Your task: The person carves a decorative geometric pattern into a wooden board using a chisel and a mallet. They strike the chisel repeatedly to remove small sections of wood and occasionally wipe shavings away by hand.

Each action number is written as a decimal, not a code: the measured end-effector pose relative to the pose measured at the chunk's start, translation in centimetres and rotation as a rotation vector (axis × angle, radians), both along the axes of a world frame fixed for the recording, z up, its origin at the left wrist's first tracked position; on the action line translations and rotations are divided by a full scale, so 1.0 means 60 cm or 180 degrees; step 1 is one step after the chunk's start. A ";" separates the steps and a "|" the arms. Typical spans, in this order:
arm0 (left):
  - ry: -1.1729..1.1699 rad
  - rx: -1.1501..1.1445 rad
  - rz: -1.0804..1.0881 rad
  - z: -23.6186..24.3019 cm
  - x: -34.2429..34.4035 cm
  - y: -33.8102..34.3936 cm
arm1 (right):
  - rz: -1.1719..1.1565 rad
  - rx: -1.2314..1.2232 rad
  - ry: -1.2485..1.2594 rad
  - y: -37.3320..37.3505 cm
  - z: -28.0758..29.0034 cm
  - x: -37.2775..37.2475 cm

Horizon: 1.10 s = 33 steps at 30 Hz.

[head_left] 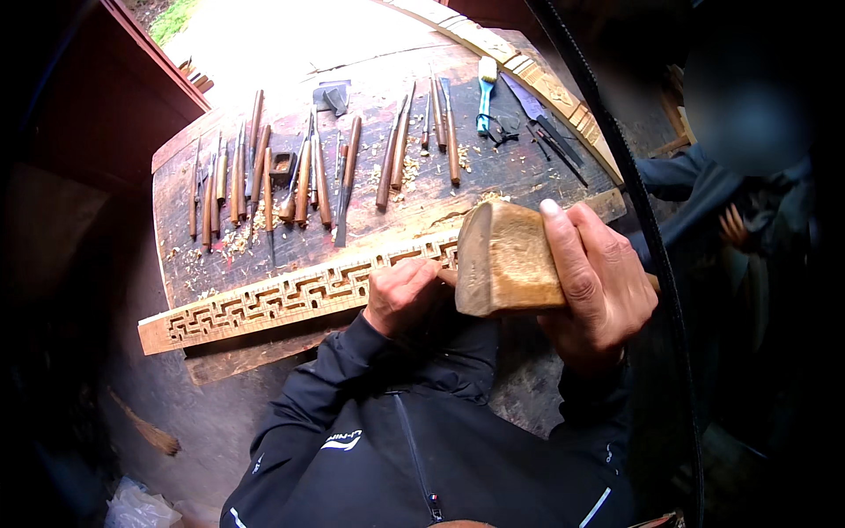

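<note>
My right hand [598,282] grips a thick wooden mallet [515,264], raised large in the view. Behind and left of it, my left hand [400,290] is closed on a wooden-handled tool [445,275], probably a chisel, whose lower part is hidden. Both are over a long pale board [158,336] carved with an angular lattice pattern, lying along the bench's near edge on a darker plank [220,365]. The mallet hides part of the board's right end.
The worn bench [290,79] holds several chisels [352,158], a dark small box [282,167], a brush [484,92], a saw [528,101] and shavings. A curved carved timber [563,106] runs along the back right. A co-worker [739,229] is at right. A broom [150,422] lies on the floor.
</note>
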<state>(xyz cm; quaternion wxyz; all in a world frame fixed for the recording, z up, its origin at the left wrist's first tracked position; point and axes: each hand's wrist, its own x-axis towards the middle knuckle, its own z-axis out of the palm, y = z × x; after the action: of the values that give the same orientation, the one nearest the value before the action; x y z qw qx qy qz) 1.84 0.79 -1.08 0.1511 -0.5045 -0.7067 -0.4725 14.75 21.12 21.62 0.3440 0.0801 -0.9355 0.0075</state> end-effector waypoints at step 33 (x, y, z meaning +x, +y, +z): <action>-0.2241 0.0418 0.0514 -0.053 0.028 -0.023 | -0.0934 -0.1764 -0.0628 0.019 -0.217 0.030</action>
<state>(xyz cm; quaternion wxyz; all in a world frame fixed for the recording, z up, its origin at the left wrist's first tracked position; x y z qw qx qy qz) 3.50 -0.56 -4.28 -0.0324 -0.2427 -0.7211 -0.6481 16.54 22.28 8.62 0.2578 -0.1534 -0.9283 0.2199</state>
